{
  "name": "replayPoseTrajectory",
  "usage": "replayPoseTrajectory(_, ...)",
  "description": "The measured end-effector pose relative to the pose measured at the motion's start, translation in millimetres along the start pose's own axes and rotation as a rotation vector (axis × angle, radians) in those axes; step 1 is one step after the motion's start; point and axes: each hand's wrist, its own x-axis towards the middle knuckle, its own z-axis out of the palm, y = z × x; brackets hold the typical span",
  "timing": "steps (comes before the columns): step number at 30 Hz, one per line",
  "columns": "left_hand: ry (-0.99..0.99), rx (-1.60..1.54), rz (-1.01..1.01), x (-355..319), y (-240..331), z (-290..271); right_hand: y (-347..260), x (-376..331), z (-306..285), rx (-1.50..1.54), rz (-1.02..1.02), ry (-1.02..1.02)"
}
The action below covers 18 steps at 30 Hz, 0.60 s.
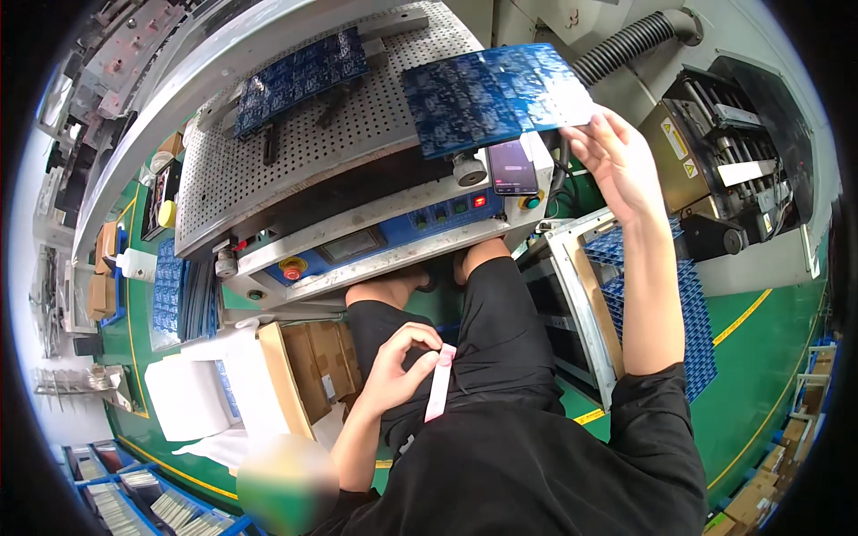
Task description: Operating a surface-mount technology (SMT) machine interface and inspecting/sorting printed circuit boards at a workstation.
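My right hand (618, 165) pinches the right corner of a blue circuit board panel (483, 96). The panel is raised, tilted, over the right front of a perforated metal table (210, 192). Low over my lap, my left hand (398, 371) has its thumb and fingers closed on a narrow white and pink strip (438, 389), which hangs downward. A second blue circuit board panel (299, 80) sits farther back on the table, between metal holders.
A phone (512, 170) leans at the machine's front, beside a blue control panel (366, 239) with a red button (291, 268). Blue panels (183, 290) stand stacked at left, near an open carton (304, 371). At right are a metal-framed rack (581, 304) and a ribbed hose (626, 46).
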Motion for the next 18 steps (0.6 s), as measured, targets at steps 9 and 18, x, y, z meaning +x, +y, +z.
replayPoseTrajectory(9,0.139,-0.454,-0.079,-7,-7,-7,5,-127,-28,0.001,0.141,-0.174)
replayPoseTrajectory(18,-0.028,-0.795,-0.218,-79,-15,-66,60,-169,6,0.154,0.624,-0.423)
